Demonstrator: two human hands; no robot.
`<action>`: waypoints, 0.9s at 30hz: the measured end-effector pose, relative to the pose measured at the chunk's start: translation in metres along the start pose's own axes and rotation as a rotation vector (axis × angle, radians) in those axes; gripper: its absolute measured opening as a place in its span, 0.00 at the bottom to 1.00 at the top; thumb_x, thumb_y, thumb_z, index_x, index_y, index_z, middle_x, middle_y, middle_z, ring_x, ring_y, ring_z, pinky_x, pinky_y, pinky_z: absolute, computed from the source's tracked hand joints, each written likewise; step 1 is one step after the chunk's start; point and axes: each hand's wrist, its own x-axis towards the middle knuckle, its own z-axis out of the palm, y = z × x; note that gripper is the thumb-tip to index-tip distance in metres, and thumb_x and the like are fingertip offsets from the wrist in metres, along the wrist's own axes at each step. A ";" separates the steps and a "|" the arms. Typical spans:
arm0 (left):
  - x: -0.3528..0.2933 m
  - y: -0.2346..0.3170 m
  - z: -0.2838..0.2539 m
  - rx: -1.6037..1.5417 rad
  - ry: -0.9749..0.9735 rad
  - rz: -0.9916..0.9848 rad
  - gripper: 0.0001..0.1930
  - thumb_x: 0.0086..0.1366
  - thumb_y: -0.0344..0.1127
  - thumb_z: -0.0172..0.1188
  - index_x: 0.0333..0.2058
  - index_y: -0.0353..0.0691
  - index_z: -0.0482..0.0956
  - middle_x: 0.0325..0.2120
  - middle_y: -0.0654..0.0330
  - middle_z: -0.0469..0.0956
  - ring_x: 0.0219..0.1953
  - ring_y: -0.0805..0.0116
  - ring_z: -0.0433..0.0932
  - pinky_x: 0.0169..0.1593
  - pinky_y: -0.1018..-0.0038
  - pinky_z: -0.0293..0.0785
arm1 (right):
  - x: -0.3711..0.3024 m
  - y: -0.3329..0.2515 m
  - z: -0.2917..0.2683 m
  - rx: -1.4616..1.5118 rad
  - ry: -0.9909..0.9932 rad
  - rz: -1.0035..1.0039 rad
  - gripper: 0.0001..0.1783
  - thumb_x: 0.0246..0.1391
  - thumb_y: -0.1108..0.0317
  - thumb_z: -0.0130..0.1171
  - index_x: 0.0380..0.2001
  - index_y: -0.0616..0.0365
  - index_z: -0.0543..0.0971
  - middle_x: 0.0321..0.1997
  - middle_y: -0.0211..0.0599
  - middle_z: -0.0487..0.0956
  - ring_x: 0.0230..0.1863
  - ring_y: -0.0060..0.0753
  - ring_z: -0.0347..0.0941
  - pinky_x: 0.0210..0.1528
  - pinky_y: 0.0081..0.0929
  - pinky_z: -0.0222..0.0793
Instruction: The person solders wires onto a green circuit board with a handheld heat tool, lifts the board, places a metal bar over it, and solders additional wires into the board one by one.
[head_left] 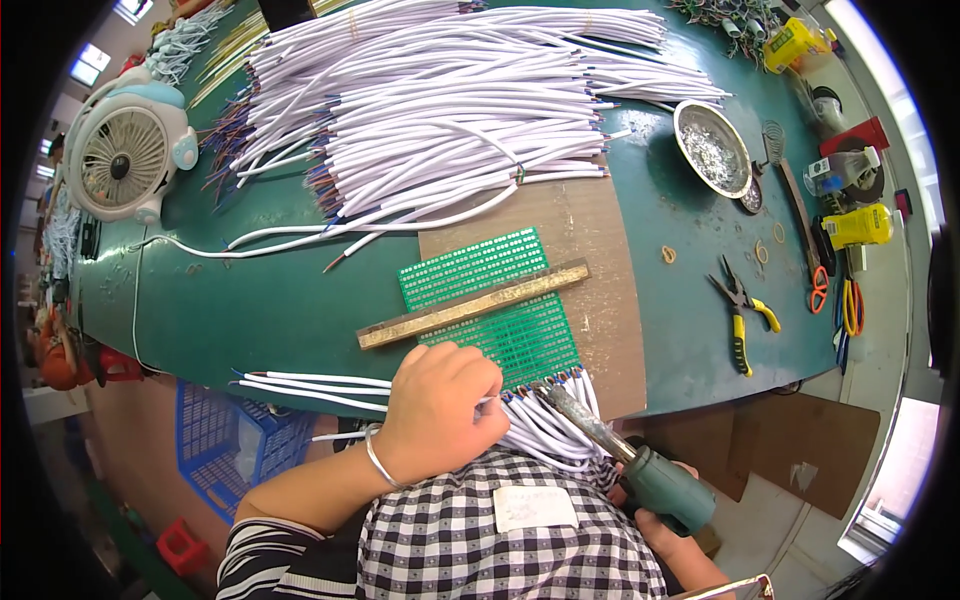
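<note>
Green table (700, 330), circuit board (530, 335) on brown panel (606, 320), fan (120, 150), blue crate (205, 440)

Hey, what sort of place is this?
Likely an electronics assembly workshop: the right hand holds a soldering iron, with a green circuit-board panel and piled white cables on the workbench.

Board (515, 340), green, dotted in rows, lying flat and askew on a brown sheet (608, 325); cables (541, 436), white, bunched, curving from its near edge; iron (655, 482), green-handled, metal-shafted, aslant, tip beside the cable ends.
</note>
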 end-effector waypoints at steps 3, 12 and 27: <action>0.001 0.002 0.002 0.053 -0.004 0.022 0.07 0.41 0.29 0.59 0.20 0.44 0.70 0.19 0.65 0.69 0.26 0.63 0.68 0.34 0.67 0.59 | -0.003 0.000 -0.003 0.007 -0.002 0.068 0.19 0.38 0.69 0.56 0.36 0.67 0.76 0.28 0.39 0.80 0.28 0.33 0.78 0.38 0.29 0.74; 0.006 0.001 0.009 0.095 0.007 0.044 0.07 0.42 0.30 0.58 0.19 0.45 0.68 0.19 0.65 0.68 0.29 0.64 0.67 0.37 0.66 0.56 | -0.007 0.007 -0.002 -0.242 -0.059 -0.057 0.24 0.53 0.52 0.55 0.40 0.63 0.75 0.27 0.34 0.78 0.32 0.30 0.76 0.43 0.28 0.68; 0.009 -0.002 0.014 0.118 0.002 0.056 0.07 0.42 0.30 0.58 0.20 0.45 0.68 0.19 0.65 0.68 0.28 0.64 0.67 0.36 0.66 0.56 | -0.007 0.011 0.000 -0.438 -0.088 -0.110 0.14 0.47 0.69 0.52 0.40 0.60 0.75 0.29 0.28 0.79 0.34 0.27 0.74 0.55 0.31 0.54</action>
